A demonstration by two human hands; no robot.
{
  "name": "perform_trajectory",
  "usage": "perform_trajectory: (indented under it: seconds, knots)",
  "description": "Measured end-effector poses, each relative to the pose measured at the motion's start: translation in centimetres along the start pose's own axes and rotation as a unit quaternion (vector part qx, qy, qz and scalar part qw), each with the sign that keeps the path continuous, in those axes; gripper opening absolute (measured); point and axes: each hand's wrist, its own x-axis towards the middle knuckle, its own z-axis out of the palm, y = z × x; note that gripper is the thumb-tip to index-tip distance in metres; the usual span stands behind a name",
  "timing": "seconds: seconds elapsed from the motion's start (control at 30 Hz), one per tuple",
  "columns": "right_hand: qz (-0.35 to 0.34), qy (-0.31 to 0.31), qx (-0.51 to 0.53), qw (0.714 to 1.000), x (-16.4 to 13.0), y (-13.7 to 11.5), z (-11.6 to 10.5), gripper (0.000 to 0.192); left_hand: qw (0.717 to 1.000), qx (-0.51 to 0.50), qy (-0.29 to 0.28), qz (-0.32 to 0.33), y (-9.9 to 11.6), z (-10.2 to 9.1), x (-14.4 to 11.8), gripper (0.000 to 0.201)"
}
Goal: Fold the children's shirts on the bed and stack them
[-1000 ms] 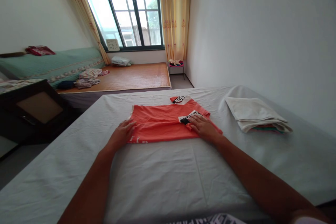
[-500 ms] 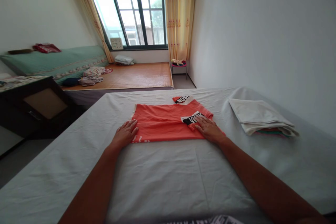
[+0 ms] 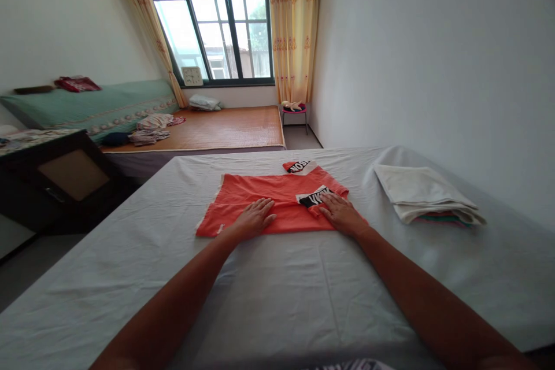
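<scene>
My left hand and right hand lie flat, fingers released, on the soft light orange cotton T-shirt; I judge its hem corners give the best hold

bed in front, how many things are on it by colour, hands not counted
orange: 1, the orange t-shirt lying flat under the left hand and right hand
white: 1, the folded white cloth topping the stack by the wall
other colours: red and green edges show under that cloth, too thin to count
total: 2 countable things on the white bed sheet
</scene>
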Motion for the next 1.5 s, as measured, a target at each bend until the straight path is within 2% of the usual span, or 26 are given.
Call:
perform_trajectory:
  seconds: [0.1, 0.2, 0.3, 0.47, 0.57, 0.63, 0.7, 0.77, 0.83, 0.93, 1.03, 1.17, 1.27, 1.33, 1.4, 1.47, 1.5]
  knots:
    - [-0.004, 0.006, 0.003, 1.0, -0.1, 0.0, -0.1, 0.058, 0.998, 0.013, 0.01, -0.065, -2.8, 0.1, 1.0, 0.052]
    - [-0.005, 0.013, 0.001, 1.0, 0.0, 0.0, -0.3, 0.058, 0.982, 0.045, 0.061, -0.175, -6.1, 0.4, 0.7, 0.051]
    - [-0.008, 0.02, 0.0, 1.0, 0.0, 0.0, -0.3, 0.057, 0.965, 0.068, 0.106, -0.23, -7.4, 1.0, 0.1, 0.053]
    - [-0.005, 0.026, -0.017, 1.0, -0.1, -0.1, 0.0, 0.054, 0.965, 0.066, 0.131, -0.216, -6.8, 1.3, -0.3, 0.048]
    - [0.008, 0.031, -0.06, 0.998, -0.1, -1.4, -0.5, 0.051, 0.964, 0.048, 0.14, -0.219, -6.6, 1.3, -0.3, 0.048]
    - [-0.029, 0.034, -0.078, 0.996, 0.5, -3.4, -1.3, 0.049, 0.964, 0.037, 0.145, -0.222, -6.6, 1.3, -0.3, 0.048]
    - [-0.111, 0.023, -0.063, 0.992, 1.6, -6.2, -2.2, 0.05, 0.963, 0.031, 0.148, -0.224, -6.6, 1.4, -0.4, 0.046]
    - [-0.191, -0.011, -0.025, 0.981, 3.3, -9.5, -2.6, 0.051, 0.962, 0.027, 0.152, -0.225, -6.6, 1.5, -0.4, 0.045]
    - [-0.225, -0.058, 0.007, 0.973, 5.6, -12.3, -2.3, 0.053, 0.962, 0.023, 0.156, -0.225, -6.5, 1.5, -0.5, 0.045]
    - [-0.204, -0.128, 0.026, 0.97, 9.4, -14.3, -0.9, 0.061, 0.961, 0.019, 0.16, -0.225, -6.3, 1.4, -0.7, 0.046]
    - [-0.167, -0.159, 0.017, 0.973, 12.9, -13.3, 0.5, 0.062, 0.96, 0.013, 0.163, -0.226, -6.2, 1.4, -0.8, 0.045]
    - [-0.095, -0.142, -0.02, 0.985, 15.9, -10.9, 0.9, 0.061, 0.958, 0.002, 0.17, -0.232, -6.2, 1.5, -0.8, 0.046]
    - [-0.05, -0.113, -0.044, 0.991, 16.8, -11.9, 0.8, 0.06, 0.957, -0.007, 0.166, -0.237, -6.2, 1.5, -0.7, 0.051]
    - [-0.079, -0.088, -0.042, 0.992, 16.9, -14.1, 1.2, 0.059, 0.955, -0.011, 0.166, -0.245, -6.2, 1.6, -0.7, 0.054]
    - [-0.156, -0.079, -0.019, 0.984, 16.7, -16.6, 2.0, 0.057, 0.954, -0.008, 0.17, -0.248, -6.2, 1.7, -0.7, 0.057]
    - [-0.218, -0.095, 0.006, 0.971, 16.6, -18.4, 2.9, 0.055, 0.955, -0.003, 0.17, -0.243, -6.2, 1.8, -0.7, 0.056]
    - [-0.222, -0.107, 0.012, 0.969, 16.7, -18.8, 3.1, 0.054, 0.956, -0.002, 0.171, -0.24, -6.3, 1.8, -0.7, 0.054]
